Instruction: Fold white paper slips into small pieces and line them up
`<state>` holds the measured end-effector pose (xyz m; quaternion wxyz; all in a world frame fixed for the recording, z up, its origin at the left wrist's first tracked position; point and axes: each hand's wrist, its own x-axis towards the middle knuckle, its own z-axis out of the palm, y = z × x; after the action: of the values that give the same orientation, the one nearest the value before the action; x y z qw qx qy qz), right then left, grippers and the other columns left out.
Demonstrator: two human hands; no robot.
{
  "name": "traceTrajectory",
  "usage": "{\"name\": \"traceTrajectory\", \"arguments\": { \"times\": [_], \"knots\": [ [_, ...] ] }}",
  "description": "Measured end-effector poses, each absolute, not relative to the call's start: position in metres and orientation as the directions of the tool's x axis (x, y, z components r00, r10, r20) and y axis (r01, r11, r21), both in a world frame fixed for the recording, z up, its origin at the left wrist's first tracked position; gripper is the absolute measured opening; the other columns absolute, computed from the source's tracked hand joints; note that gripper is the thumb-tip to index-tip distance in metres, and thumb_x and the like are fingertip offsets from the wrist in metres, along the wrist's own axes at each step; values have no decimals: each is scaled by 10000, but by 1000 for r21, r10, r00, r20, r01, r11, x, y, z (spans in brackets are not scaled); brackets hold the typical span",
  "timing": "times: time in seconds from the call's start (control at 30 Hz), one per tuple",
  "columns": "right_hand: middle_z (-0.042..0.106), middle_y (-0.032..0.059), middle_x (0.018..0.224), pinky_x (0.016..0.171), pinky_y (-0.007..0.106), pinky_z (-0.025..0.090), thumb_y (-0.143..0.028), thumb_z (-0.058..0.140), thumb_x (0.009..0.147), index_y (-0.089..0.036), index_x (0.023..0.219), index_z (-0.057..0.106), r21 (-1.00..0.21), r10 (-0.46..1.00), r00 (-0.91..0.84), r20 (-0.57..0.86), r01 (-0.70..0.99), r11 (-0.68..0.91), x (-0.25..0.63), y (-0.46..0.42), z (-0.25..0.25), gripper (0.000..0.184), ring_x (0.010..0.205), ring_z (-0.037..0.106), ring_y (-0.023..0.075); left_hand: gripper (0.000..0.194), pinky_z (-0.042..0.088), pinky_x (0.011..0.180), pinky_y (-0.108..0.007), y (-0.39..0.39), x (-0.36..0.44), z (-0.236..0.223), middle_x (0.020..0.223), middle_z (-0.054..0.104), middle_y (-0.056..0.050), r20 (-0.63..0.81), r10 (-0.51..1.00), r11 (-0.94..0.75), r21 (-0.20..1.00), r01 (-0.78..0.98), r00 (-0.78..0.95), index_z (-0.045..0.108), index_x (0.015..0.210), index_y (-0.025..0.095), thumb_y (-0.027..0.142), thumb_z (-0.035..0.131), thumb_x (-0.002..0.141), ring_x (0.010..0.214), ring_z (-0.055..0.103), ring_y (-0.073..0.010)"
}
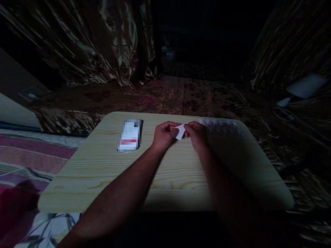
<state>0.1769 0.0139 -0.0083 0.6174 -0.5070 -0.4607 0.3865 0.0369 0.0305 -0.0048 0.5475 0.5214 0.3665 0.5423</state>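
Observation:
Between both hands is a small folded piece of white paper (180,132), held above the far half of the wooden table (178,172). My left hand (165,135) pinches its left edge between thumb and fingers. On the opposite edge, my right hand (197,133) grips with thumb and curled fingers. Just right of that hand, several small folded paper pieces (219,126) stand in rows, dim in shadow. Part of the nearest row is hidden behind the right hand.
A phone-like object (130,136), blurred out by pixels, lies on the table's left side. Bedding (46,151) borders the left edge. Patterned curtains (121,41) hang behind. A white lamp-like object (306,86) with a cable stands at the right, in dim light.

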Motion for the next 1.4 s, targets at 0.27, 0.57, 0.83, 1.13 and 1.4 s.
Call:
{"name": "traceTrajectory", "arguments": {
  "times": [0.27,0.57,0.83,1.13,1.4],
  "knots": [
    [539,-51,486,455,222,363,-361,663,726,-183,720,609,-984,932,321,166,-12,179,178,15,-8,187,446,469,95,226,447,535,-217,31,36,-4,684,693,-16,169,973,-134,967,-215,154,731,851,135,201,733,635,555,585,-103],
    [549,-46,509,458,222,371,-354,642,722,-188,729,634,-983,926,336,172,1,183,179,14,-5,166,459,475,96,218,431,524,-219,31,35,-3,667,680,-13,164,975,-133,972,-194,152,739,841,138,209,733,635,543,567,-103],
    [555,-42,520,463,222,367,-366,620,738,-189,732,641,-984,928,326,178,29,178,179,14,-4,179,470,481,100,224,432,541,-219,32,34,-4,663,671,-7,175,974,-146,971,-191,146,740,845,136,200,723,631,555,563,-101],
    [541,-48,503,472,227,368,-347,617,725,-189,712,626,-984,928,331,171,2,180,178,14,-3,159,466,474,98,212,427,543,-222,33,35,-5,659,671,-8,180,972,-147,968,-203,153,740,827,141,207,733,626,554,559,-101],
    [546,-50,501,459,217,368,-318,625,712,-193,708,601,-980,912,368,183,1,197,178,15,-4,127,455,474,93,215,436,546,-225,33,33,-6,675,673,-10,192,967,-158,969,-192,169,738,837,141,229,742,641,559,565,-103]
  ]
}}
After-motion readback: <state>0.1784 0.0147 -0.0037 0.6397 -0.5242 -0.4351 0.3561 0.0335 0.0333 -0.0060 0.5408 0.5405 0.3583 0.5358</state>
